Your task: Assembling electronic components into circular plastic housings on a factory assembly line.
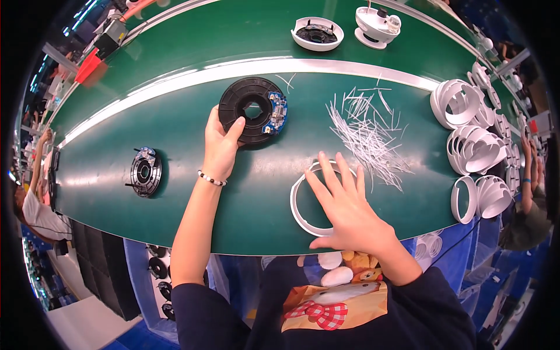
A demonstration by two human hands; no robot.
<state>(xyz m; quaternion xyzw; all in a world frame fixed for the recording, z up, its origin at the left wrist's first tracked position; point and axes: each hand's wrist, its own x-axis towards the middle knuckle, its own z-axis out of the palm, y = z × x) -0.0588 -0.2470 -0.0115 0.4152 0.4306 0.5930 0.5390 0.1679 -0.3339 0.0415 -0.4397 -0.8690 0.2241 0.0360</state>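
Observation:
My left hand (223,140) grips a round black plastic disc (238,96) by its lower left edge, thumb on the face near the central hole. A blue circuit board (276,113) sits on the disc's right side. My right hand (344,204) is spread with fingers apart over a white plastic ring (298,210) lying on the green table; it covers the ring's right part. Just beyond that hand lies a loose heap of thin white strips (367,140). Off to the left, another black disc with a circuit board (146,172) rests on the table.
Stacked white rings (475,149) line the table's right side. Past the pale rail (251,69), a white round housing with black insides (318,34) and a white device on a base (378,27) stand on a green belt. A red bin (88,65) is at far left.

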